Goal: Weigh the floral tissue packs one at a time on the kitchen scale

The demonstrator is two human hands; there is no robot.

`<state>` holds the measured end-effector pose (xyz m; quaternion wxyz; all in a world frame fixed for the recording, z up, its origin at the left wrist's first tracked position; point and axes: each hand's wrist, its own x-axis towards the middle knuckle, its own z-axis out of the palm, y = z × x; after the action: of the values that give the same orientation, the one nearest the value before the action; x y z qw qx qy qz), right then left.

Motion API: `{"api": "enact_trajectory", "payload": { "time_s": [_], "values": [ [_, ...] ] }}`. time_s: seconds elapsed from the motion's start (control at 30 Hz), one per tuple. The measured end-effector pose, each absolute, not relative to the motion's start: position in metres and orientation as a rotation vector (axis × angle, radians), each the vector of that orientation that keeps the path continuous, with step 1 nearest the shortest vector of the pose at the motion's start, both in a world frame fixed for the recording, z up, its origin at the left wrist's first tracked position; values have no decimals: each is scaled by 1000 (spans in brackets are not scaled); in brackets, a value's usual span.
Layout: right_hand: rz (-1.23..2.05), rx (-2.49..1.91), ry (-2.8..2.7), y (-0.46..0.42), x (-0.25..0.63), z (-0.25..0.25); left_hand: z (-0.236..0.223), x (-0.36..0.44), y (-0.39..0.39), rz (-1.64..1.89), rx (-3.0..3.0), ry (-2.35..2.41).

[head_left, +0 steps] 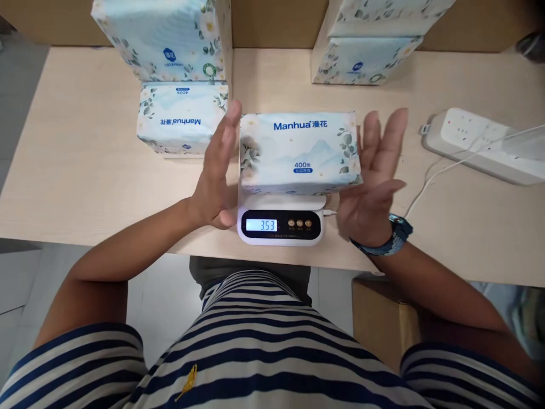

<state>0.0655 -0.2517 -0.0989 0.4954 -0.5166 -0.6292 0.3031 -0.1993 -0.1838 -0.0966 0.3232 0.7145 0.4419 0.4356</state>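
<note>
A pale blue Manhua tissue pack [299, 152] lies on a small white digital scale [281, 225] at the table's near edge; the display reads 353. My left hand [217, 170] is open with fingers straight, just left of the pack, perhaps brushing its side. My right hand [374, 176] is open with fingers spread, palm facing the pack's right end and slightly apart from it. A blue watch sits on my right wrist.
Stacked tissue packs [181, 116] stand behind at the left, and more packs [366, 57] at the back right. A white power strip [481, 145] with a white cable lies at the right. A cardboard box [383, 318] sits under the light wooden table [85, 159].
</note>
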Motion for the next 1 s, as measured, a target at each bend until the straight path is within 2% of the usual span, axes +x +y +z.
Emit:
{"api": "enact_trajectory", "payload": {
  "time_s": [0.1,0.2,0.3,0.43,0.63,0.77,1.0],
  "values": [
    [625,-1120,-1394,-260,68,-93,-100,-197,-188,1217,1995,1031],
    [652,-1136,-1336,-260,78,-96,-113,-196,-178,1373,2182,608],
    [635,-1104,-1307,-254,90,-111,-124,-196,-165,1379,2366,343],
    [615,-1049,-1282,-251,91,-123,-123,-196,-167,1358,2398,519],
    [624,-1066,-1295,-256,81,-117,-114,-194,-171,1393,2403,272],
    [613,-1157,-1277,-259,79,-111,-118,-191,-172,1342,2362,375],
    [845,-1147,-1183,-278,67,-114,-121,-187,-181,1317,2338,504]
  ]
}}
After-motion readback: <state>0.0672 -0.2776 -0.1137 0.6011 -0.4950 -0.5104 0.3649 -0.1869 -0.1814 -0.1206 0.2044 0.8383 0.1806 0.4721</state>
